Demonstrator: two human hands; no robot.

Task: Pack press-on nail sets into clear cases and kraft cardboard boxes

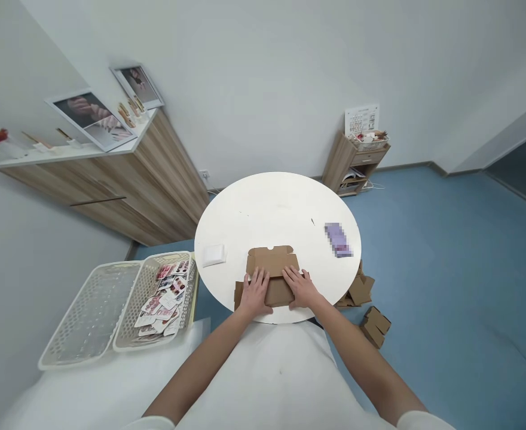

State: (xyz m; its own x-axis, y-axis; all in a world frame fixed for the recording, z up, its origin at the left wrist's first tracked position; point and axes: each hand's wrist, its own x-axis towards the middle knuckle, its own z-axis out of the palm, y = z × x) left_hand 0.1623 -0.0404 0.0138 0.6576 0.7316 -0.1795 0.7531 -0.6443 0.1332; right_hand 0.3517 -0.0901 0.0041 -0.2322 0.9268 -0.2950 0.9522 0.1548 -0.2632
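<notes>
At the worktop (272,203) near edge, left hand (254,291) and right hand (299,286) press open-palmed on the cardboard blank (272,260); even pressure along the fold probably serves best.

A white pad (213,255) and purple packet (338,239) lie on the round table (281,203).

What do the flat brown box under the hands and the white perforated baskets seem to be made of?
The flat brown box looks like matte kraft cardboard: dull brown, with creases and cut flaps. The white perforated baskets look like moulded plastic, slightly glossy, with regular small holes; this is likely, not certain.
</notes>
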